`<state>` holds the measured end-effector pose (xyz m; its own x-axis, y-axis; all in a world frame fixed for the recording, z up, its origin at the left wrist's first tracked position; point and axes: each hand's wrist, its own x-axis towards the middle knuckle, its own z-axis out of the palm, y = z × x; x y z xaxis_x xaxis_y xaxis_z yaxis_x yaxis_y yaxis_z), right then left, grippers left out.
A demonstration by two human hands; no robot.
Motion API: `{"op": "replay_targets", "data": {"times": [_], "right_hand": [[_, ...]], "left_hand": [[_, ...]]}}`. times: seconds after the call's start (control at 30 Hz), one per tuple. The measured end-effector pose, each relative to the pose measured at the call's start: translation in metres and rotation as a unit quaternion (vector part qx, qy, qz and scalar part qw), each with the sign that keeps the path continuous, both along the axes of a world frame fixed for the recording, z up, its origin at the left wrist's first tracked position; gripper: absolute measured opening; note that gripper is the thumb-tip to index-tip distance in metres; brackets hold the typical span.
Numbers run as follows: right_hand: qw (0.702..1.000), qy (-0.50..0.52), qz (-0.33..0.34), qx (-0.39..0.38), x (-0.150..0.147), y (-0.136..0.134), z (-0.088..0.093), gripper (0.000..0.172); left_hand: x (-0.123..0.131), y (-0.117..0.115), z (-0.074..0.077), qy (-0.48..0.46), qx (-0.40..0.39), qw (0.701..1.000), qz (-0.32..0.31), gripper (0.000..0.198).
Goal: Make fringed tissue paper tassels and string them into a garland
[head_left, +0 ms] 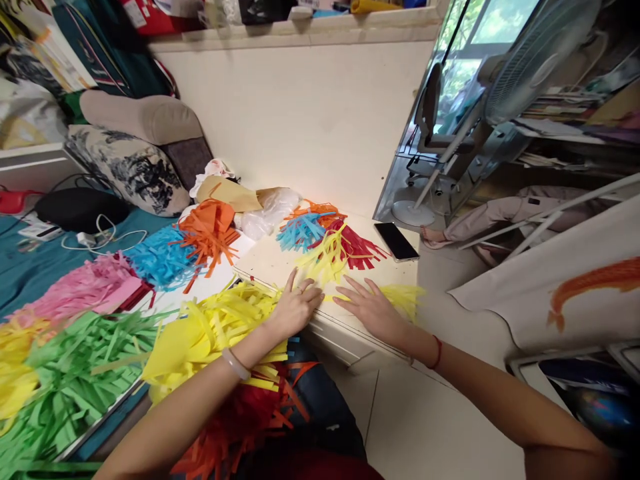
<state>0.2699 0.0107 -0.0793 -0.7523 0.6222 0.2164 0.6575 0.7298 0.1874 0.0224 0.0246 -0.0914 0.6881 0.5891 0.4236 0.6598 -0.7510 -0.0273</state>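
Observation:
On the white cabinet top (280, 260), a fringed yellow tissue paper strip (406, 300) lies along the front edge, its middle hidden under my hands. My left hand (296, 308) rests on it with the fingers partly bent, the index finger stretched out. Palm down with fingers spread, my right hand (375, 312) presses on the same strip. Just beyond my fingertips sits a yellow tassel (327, 257), beside a dark red tassel (361, 245), a blue tassel (303, 230) and an orange tassel (320, 212). A heap of yellow fringed tissue (215, 333) lies under my left forearm.
Left of me are fringed tissue piles in green (90, 373), pink (85, 287), blue (163, 257) and orange (210, 230). A phone (397, 241) lies at the cabinet's right end. Red-orange tissue (240, 427) covers my lap. A standing fan (530, 73) and another person's leg (490, 217) are at right.

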Motion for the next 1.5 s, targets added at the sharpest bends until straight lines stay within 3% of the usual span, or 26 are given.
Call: {"op": "replay_targets", "data": {"times": [0.1,0.2,0.27,0.4,0.57,0.9,1.07,1.17,1.5], "right_hand": [[0.999,-0.012,-0.033,-0.011,0.020,-0.003,0.003,0.051],[0.997,-0.005,-0.069,-0.017,0.026,-0.005,0.011,0.035],[0.997,0.022,-0.071,-0.005,0.018,-0.003,0.016,0.022],[0.997,0.057,-0.023,0.042,-0.013,0.008,0.013,0.019],[0.996,0.059,0.015,0.061,-0.028,0.024,-0.005,0.021],[0.984,0.175,0.021,0.007,0.011,0.019,-0.009,0.023],[0.958,0.261,-0.070,-0.099,0.017,0.021,-0.011,0.016],[0.951,0.261,-0.114,-0.116,0.013,0.022,-0.008,0.013],[0.969,0.134,-0.166,-0.126,-0.004,0.020,0.018,0.014]], "left_hand": [[0.002,-0.001,0.012,0.037,-0.010,0.999,-0.012,0.023],[0.008,0.004,0.022,0.080,-0.013,0.996,-0.030,0.020],[0.014,0.008,0.026,0.106,-0.002,0.993,-0.050,0.020],[0.021,0.012,0.027,0.121,0.033,0.990,-0.058,0.017],[0.024,0.009,0.016,0.061,0.032,0.998,-0.008,0.019],[0.017,0.003,0.001,-0.099,-0.059,0.993,0.038,0.020],[0.004,0.003,-0.004,-0.213,-0.145,0.963,0.079,0.008],[0.001,0.004,-0.005,-0.266,-0.186,0.939,0.109,0.010],[0.008,0.009,0.010,-0.182,-0.197,0.951,0.157,0.010]]}}
